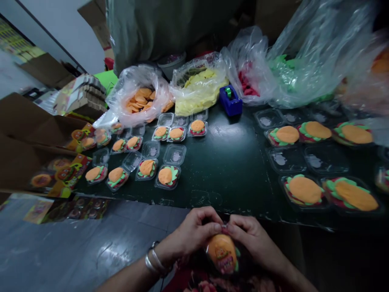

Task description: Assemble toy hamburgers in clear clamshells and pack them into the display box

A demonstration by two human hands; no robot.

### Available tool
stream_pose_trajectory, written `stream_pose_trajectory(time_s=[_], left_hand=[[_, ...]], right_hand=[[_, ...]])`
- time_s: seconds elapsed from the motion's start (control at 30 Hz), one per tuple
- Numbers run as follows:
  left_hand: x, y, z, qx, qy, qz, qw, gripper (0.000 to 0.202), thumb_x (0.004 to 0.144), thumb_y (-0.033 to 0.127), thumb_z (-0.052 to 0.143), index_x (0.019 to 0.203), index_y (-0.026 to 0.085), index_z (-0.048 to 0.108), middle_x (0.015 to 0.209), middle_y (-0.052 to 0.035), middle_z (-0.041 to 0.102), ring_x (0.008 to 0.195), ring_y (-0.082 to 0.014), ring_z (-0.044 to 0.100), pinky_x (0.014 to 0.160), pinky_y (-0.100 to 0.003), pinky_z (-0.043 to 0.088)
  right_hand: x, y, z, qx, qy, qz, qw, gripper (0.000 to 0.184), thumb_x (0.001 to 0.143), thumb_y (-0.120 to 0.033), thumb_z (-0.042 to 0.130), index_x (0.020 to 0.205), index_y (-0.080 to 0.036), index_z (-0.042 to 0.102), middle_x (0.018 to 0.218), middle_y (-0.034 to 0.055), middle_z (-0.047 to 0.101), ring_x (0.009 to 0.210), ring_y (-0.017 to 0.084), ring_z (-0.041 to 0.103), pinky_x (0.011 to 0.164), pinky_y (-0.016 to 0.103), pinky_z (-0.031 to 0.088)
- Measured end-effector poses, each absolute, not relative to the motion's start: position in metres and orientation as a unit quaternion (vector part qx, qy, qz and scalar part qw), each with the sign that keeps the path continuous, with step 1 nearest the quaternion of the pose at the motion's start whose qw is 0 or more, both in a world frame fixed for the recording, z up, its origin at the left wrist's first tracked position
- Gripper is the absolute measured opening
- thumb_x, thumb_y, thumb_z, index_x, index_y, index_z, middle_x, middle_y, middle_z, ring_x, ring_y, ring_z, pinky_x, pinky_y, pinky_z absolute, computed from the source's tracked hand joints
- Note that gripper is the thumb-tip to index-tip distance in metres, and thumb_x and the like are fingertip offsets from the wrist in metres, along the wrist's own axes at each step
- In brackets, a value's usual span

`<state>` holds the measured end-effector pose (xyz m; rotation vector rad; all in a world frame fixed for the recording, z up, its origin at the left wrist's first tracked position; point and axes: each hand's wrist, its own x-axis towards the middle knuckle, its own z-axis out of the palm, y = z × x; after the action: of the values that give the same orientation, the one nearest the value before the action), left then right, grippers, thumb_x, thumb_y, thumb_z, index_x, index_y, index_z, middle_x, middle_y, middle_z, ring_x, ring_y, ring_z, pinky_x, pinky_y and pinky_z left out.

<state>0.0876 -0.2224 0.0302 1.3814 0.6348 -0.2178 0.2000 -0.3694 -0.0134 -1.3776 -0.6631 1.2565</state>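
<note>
Both my hands are at the table's front edge, closed on one clear plastic burger box (221,253). Inside it is an orange-bunned toy burger with green leaf edges, and a printed burger figure shows on the lid. My left hand (200,229) pinches the box's upper edge with thumb and fingers. On the same edge, close beside it, my right hand (251,233) grips with its thumb. The box is tilted, its lid facing me. What the fingertips press on is partly hidden.
Open boxes with burgers (167,176) stand on the left of the dark table (225,162), more (304,190) on the right. Behind are bags of orange pieces (139,99), yellow pieces (199,89), and a blue tape dispenser (231,101). A carton (27,162) stands left.
</note>
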Motion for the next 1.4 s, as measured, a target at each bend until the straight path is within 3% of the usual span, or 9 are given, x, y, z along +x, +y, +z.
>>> stream_pose_trajectory(time_s=[0.2, 0.33, 0.47, 0.6, 0.8, 0.9, 1.13, 1.4], left_hand=[[0.097, -0.197, 0.036, 0.526, 0.357, 0.131, 0.761, 0.03, 0.065, 0.038, 0.078, 0.072, 0.013, 0.062, 0.07, -0.0003, 0.062, 0.064, -0.011, 0.051, 0.063, -0.022, 0.04], [0.111, -0.194, 0.024, 0.463, 0.378, 0.206, 0.775, 0.033, 0.061, 0.036, 0.082, 0.071, 0.014, 0.061, 0.066, 0.0022, 0.06, 0.06, -0.0089, 0.05, 0.06, -0.02, 0.04], [0.117, -0.208, 0.011, 0.427, 0.384, 0.205, 0.793, 0.034, 0.06, 0.036, 0.083, 0.071, 0.014, 0.059, 0.066, 0.0022, 0.06, 0.06, -0.0091, 0.051, 0.06, -0.021, 0.041], [0.11, -0.215, 0.004, 0.408, 0.38, 0.174, 0.812, 0.031, 0.067, 0.037, 0.08, 0.073, 0.015, 0.058, 0.067, 0.002, 0.061, 0.06, -0.0098, 0.053, 0.059, -0.022, 0.041], [0.108, -0.196, 0.022, 0.457, 0.329, 0.022, 0.826, 0.033, 0.065, 0.033, 0.082, 0.089, 0.012, 0.07, 0.081, -0.0036, 0.067, 0.07, -0.0115, 0.057, 0.069, -0.023, 0.043], [0.114, -0.194, 0.03, 0.478, 0.327, 0.001, 0.815, 0.03, 0.063, 0.034, 0.082, 0.077, 0.009, 0.072, 0.069, -0.0023, 0.064, 0.061, -0.0096, 0.053, 0.063, -0.021, 0.041], [0.147, -0.178, 0.023, 0.496, 0.361, 0.12, 0.781, 0.03, 0.059, 0.035, 0.084, 0.073, 0.012, 0.071, 0.065, -0.0009, 0.064, 0.057, -0.0097, 0.053, 0.057, -0.021, 0.04], [0.19, -0.15, 0.03, 0.41, 0.317, 0.293, 0.803, 0.033, 0.054, 0.033, 0.087, 0.075, 0.013, 0.071, 0.075, -0.0026, 0.07, 0.066, -0.0127, 0.06, 0.06, -0.022, 0.046]], right_hand=[[0.227, -0.337, 0.006, -0.636, -0.335, 0.415, 0.558, 0.043, 0.087, -0.055, 0.05, 0.064, -0.019, 0.044, 0.062, -0.0046, 0.037, 0.059, 0.011, 0.034, 0.052, 0.021, 0.031], [0.225, -0.334, -0.001, -0.672, -0.303, 0.359, 0.573, 0.045, 0.087, -0.057, 0.046, 0.062, -0.02, 0.044, 0.061, -0.0043, 0.035, 0.058, 0.011, 0.034, 0.051, 0.021, 0.032], [0.223, -0.339, -0.01, -0.671, -0.253, 0.337, 0.611, 0.046, 0.086, -0.058, 0.049, 0.06, -0.02, 0.041, 0.059, -0.0047, 0.033, 0.056, 0.011, 0.032, 0.049, 0.021, 0.031], [0.231, -0.345, -0.019, -0.629, -0.249, 0.389, 0.625, 0.047, 0.086, -0.057, 0.049, 0.06, -0.021, 0.037, 0.058, -0.0053, 0.03, 0.055, 0.01, 0.028, 0.047, 0.021, 0.028], [0.24, -0.353, -0.029, -0.616, -0.302, 0.428, 0.588, 0.045, 0.088, -0.054, 0.048, 0.061, -0.02, 0.039, 0.06, -0.0049, 0.032, 0.056, 0.011, 0.03, 0.05, 0.022, 0.028], [0.242, -0.355, -0.024, -0.629, -0.325, 0.419, 0.568, 0.044, 0.089, -0.052, 0.046, 0.06, -0.02, 0.039, 0.06, -0.0046, 0.033, 0.056, 0.011, 0.032, 0.051, 0.022, 0.029], [0.293, -0.304, 0.001, -0.653, -0.365, 0.379, 0.545, 0.045, 0.083, -0.057, 0.049, 0.059, -0.021, 0.038, 0.06, -0.0048, 0.033, 0.058, 0.012, 0.032, 0.052, 0.024, 0.029], [0.296, -0.28, 0.0, -0.673, -0.301, 0.249, 0.628, 0.047, 0.085, -0.062, 0.047, 0.062, -0.021, 0.039, 0.06, -0.006, 0.03, 0.056, 0.011, 0.029, 0.05, 0.023, 0.026]])
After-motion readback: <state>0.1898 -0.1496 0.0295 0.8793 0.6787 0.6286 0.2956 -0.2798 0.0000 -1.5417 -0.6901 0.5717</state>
